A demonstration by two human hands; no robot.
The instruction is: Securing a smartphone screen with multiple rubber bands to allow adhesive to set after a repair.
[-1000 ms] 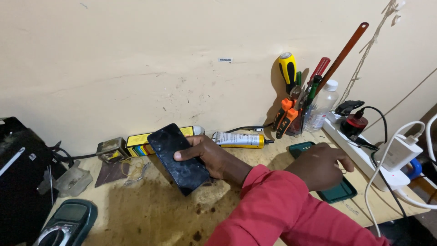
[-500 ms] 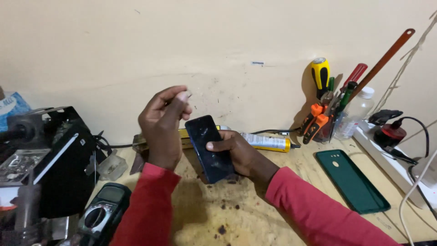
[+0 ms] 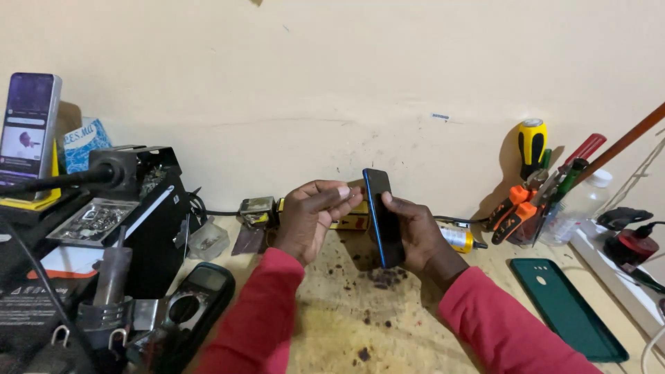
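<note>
My right hand [image 3: 419,235] grips a black phone [image 3: 383,218] from behind and holds it upright, edge-on to me, above the stained wooden bench [image 3: 346,325]. My left hand [image 3: 312,218] is beside it with fingers bunched, and its fingertips pinch at the phone's upper left edge. Whether something small sits between those fingertips is too small to tell. Both arms wear red sleeves.
A dark green phone back [image 3: 564,308] lies at the right, near a power strip [image 3: 613,266]. Screwdrivers and pliers [image 3: 533,187] stand against the wall. A black soldering station [image 3: 142,208], a multimeter [image 3: 194,305] and a propped phone [image 3: 28,128] crowd the left. A glue tube [image 3: 458,239] lies behind my right hand.
My left hand came down from its raised position to the phone's edge. The phone turned from screen-facing to edge-on and upright. The view shifted left.
</note>
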